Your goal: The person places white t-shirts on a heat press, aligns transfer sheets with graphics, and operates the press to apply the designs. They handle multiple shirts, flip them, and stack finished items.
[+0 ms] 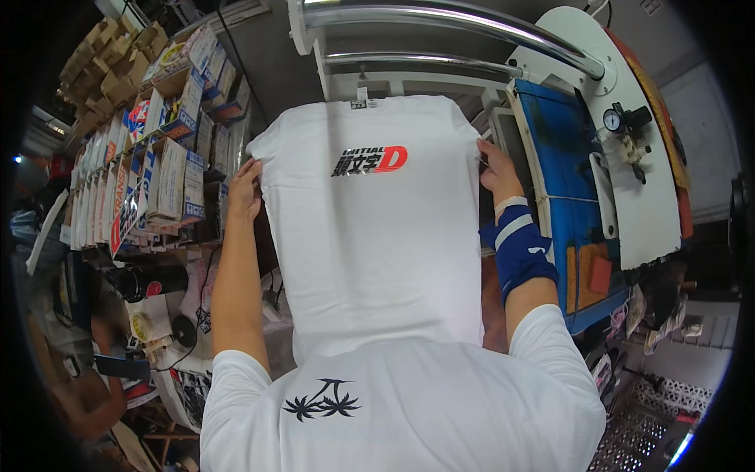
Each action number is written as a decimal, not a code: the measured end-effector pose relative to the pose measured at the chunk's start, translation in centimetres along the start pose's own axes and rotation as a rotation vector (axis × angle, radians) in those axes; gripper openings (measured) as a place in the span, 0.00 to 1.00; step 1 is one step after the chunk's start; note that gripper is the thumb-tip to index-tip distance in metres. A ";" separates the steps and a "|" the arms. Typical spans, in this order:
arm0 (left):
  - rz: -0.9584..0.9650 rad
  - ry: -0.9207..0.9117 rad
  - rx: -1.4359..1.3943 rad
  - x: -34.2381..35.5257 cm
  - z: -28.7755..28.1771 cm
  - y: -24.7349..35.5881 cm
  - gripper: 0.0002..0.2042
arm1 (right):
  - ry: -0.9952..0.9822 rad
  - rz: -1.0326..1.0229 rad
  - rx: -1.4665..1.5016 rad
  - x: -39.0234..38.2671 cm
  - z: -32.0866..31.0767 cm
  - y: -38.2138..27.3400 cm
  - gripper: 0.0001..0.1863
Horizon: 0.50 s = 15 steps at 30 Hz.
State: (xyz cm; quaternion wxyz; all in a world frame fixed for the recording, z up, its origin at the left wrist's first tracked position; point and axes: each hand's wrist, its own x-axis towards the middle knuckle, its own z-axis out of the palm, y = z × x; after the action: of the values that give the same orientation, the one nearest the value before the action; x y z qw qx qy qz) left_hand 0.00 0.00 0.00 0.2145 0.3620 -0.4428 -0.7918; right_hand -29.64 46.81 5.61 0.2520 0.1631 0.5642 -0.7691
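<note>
A white T-shirt (377,252) with a small black and red print on its chest lies stretched out in front of me, its collar at the far end. My left hand (244,189) pinches the shirt's left sleeve edge. On the other side, my right hand (499,169) grips the right sleeve edge, fingers partly hidden behind the cloth. A blue wrist wrap (519,250) with a white stripe covers my right wrist. Near the collar a small white tag (362,93) sticks up. What supports the shirt is mostly hidden beneath it.
Chrome rollers (464,17) cross above the shirt's far end, joined to a white machine panel (641,212) with a pressure gauge (613,119). Right of the shirt is a blue board (562,157) holding a red block (600,275). Stacked cardboard boxes (177,181) fill the left side.
</note>
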 end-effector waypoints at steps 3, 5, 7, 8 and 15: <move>0.018 -0.007 -0.034 -0.7 0.9 0.0 0.23 | 0.008 -0.037 -0.015 0.6 -0.7 0.2 0.17; 0.046 -0.001 -0.040 -0.3 0.2 0.6 0.22 | -0.002 -0.037 -0.009 1.0 -0.2 0.4 0.17; 0.022 -0.017 -0.064 0.3 -0.6 0.1 0.23 | -0.002 -0.031 -0.022 1.1 -0.4 0.5 0.17; 0.016 -0.028 -0.068 0.5 -1.2 0.0 0.23 | 0.002 -0.026 -0.025 0.9 -0.1 0.5 0.17; 0.013 -0.052 -0.054 0.7 -0.6 0.0 0.23 | 0.037 -0.027 0.020 0.1 0.0 0.0 0.15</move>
State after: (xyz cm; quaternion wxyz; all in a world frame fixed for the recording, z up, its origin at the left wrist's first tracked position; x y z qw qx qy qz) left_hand 0.02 -0.80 -0.49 0.2179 0.3324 -0.4291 -0.8111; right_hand -29.72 46.83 5.56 0.2294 0.1722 0.5634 -0.7748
